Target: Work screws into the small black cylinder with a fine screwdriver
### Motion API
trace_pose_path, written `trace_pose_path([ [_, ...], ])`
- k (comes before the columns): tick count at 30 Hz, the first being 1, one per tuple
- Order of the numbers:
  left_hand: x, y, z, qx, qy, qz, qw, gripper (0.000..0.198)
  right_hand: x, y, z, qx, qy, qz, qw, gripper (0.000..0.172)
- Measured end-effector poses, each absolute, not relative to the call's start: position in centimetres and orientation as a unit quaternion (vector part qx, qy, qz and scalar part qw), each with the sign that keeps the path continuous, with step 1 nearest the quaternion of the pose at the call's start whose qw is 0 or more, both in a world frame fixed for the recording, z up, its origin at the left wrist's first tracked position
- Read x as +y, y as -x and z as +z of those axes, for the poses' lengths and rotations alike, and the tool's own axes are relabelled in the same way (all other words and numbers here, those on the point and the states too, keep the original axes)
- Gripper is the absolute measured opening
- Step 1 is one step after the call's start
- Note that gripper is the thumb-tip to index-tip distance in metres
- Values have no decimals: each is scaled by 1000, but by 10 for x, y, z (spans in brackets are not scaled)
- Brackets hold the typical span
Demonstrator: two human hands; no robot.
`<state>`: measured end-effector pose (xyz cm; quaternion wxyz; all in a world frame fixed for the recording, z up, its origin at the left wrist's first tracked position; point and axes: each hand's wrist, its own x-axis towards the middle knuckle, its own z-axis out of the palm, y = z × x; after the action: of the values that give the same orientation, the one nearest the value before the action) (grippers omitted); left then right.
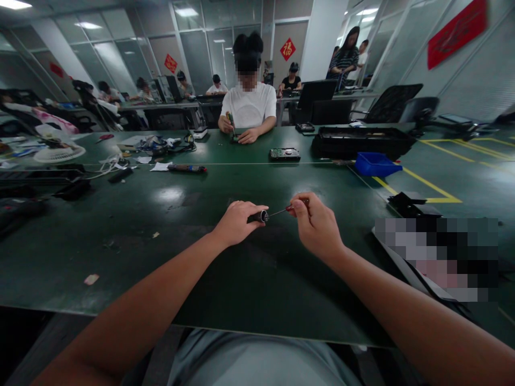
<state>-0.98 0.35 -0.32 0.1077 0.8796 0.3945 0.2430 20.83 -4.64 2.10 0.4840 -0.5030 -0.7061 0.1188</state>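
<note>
Over the middle of the green table (241, 284), my left hand (238, 222) is closed around a dark cylinder (257, 216). Its open-looking, light-rimmed end faces right; most of the body is hidden in my palm, so its kind is unclear. My right hand (317, 222) pinches a screwdriver (290, 207) by its reddish handle. The thin shaft points left, and its tip is at the cylinder's end face. Whether the tip sits inside a screw is too small to tell.
A hard drive (285, 154), a blue bin (377, 164) and a long black tray (362, 141) lie at the far right. A dark pen-shaped tool (187, 168) and tangled cables (161, 145) are on the left. Opposite, a person in a white shirt (250, 107) works with both hands.
</note>
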Motion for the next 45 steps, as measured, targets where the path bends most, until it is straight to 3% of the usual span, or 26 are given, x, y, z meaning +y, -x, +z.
trace_pose_path([
  [9, 4, 9, -3, 413, -841, 293, 192, 35, -43, -210, 19, -713, 518, 90, 464, 20],
  [17, 3, 9, -2, 446, -792, 357, 217, 43, -42, -210, 20, -717, 518, 100, 456, 21],
  [25, -5, 6, 5, 486, -755, 336, 286, 38, -42, -211, 19, -717, 514, 102, 460, 22],
  [35, -10, -3, 7, 436, -859, 208, 168, 26, -43, -211, 20, -717, 516, 104, 457, 21],
  [45, -20, -12, 1, 439, -890, 105, 68, 39, -42, -211, 19, -719, 510, 94, 463, 21],
])
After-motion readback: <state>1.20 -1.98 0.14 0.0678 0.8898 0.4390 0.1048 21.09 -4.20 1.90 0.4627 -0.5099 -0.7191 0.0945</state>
